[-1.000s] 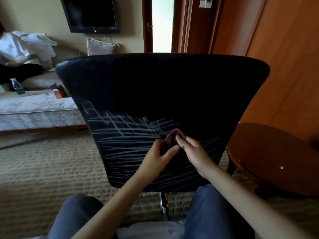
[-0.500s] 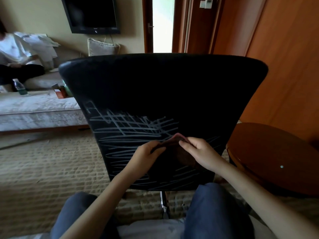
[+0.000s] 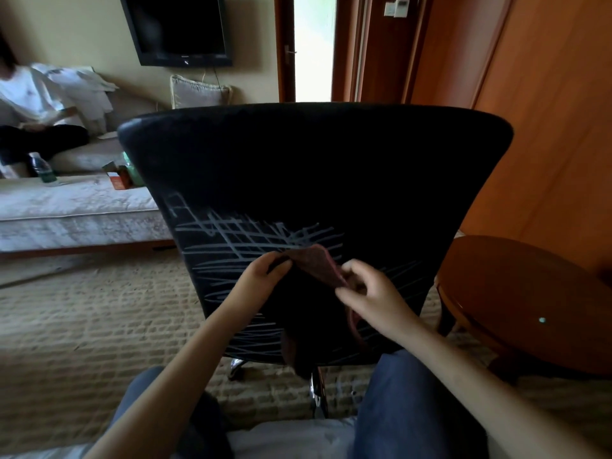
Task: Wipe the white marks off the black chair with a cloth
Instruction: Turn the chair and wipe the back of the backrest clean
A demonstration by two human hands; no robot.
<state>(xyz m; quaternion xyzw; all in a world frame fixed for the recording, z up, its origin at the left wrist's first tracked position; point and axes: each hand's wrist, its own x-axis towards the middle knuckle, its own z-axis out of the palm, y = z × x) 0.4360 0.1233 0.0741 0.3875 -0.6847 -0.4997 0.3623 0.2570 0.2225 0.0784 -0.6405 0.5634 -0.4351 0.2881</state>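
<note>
Chair (image 3: 314,180) back fills the centre of the view: black, upright, facing the person. White marks (image 3: 245,238) run as crossed and slanted lines over its lower half, from left edge to right edge; the upper half is plain black.

Cloth (image 3: 319,265): dark reddish, held up in front of the lower chair back, over the marks. Top edge arches between the two hands; the lower part hangs down to near the bottom of the backrest. Cannot tell whether the cloth touches the chair.

Left hand (image 3: 261,274): thumb and fingers closed together on the cloth's upper left edge, pinching it.
Right hand (image 3: 372,294): fingers curled, thumb and fingertips pinching the cloth's right edge.
Hands apart, cloth spanning between them.

Surroundings: round wooden table (image 3: 530,293) just beside the chair on the right. Patterned carpet (image 3: 82,326) underneath. Sofa (image 3: 66,203) at left, with a water bottle (image 3: 41,168) on it and a second person (image 3: 29,104) seated at its far end. Television (image 3: 178,28) on the wall behind.
</note>
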